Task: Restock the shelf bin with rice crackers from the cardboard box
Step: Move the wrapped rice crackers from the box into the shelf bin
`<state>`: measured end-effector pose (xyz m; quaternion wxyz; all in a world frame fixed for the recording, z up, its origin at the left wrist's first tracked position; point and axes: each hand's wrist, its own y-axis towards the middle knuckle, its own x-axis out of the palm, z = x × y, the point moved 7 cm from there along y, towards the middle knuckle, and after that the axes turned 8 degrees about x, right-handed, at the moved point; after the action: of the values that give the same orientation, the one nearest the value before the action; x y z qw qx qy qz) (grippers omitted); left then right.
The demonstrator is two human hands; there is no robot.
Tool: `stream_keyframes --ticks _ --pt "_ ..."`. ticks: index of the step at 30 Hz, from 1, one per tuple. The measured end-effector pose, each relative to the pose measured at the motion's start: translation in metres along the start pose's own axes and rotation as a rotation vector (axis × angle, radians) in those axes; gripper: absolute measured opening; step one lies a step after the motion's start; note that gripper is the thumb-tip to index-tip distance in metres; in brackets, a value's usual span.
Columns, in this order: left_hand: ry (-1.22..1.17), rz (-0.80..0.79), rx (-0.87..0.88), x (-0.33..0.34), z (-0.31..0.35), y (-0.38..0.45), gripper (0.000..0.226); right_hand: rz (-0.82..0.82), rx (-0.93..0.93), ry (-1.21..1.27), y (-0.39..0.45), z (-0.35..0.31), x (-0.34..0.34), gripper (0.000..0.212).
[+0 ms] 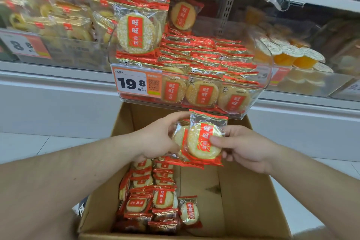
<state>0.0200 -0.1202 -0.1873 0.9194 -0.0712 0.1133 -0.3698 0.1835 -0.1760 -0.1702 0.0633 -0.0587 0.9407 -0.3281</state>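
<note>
Both hands, left hand (155, 138) and right hand (245, 148), hold rice cracker packets (202, 140) above the cardboard box (243, 200).

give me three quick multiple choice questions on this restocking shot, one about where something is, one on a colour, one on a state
1. The cardboard box sits:
A. under the clear shelf bin
B. on the top shelf
C. behind the bin

2. The label band on the held rice cracker packet is:
A. blue
B. red
C. green

3. The box is:
A. sealed
B. empty
C. open, partly full

Answers:
1 A, its open top lies below the bin's front.
2 B, red with white characters.
3 C, packets fill its left side while the left hand and right hand hold packets above.
</note>
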Motion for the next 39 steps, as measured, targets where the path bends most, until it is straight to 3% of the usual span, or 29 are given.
stream_keyframes --ticks 5,11,19,26,29,33,36,39 --pt "-0.074 -0.029 0.143 0.003 0.036 -0.002 0.102 0.171 -0.095 -0.031 -0.006 -0.018 -0.007 0.03" --pt "-0.198 -0.071 0.266 -0.004 0.071 -0.008 0.094 0.202 -0.187 0.044 -0.017 -0.038 -0.005 0.063" --pt "-0.141 0.085 0.381 -0.018 0.104 -0.01 0.091 0.22 -0.284 -0.013 -0.032 -0.071 -0.003 0.041" --pt "-0.144 0.111 0.451 -0.032 0.119 -0.011 0.093 0.172 -0.298 -0.007 -0.034 -0.096 -0.004 0.042" --pt "0.003 0.317 0.575 -0.051 0.135 -0.016 0.083 0.158 -0.292 0.039 -0.035 -0.12 -0.013 0.038" --pt "0.389 0.886 0.717 -0.095 0.156 -0.035 0.058 0.32 -0.357 0.007 -0.018 -0.165 -0.037 0.028" --pt "0.674 1.154 0.568 -0.116 0.156 -0.037 0.069 0.429 -0.384 0.009 0.015 -0.197 -0.05 0.019" --pt "0.737 1.203 0.381 -0.134 0.146 -0.026 0.088 0.521 -0.394 0.041 0.047 -0.223 -0.059 0.035"
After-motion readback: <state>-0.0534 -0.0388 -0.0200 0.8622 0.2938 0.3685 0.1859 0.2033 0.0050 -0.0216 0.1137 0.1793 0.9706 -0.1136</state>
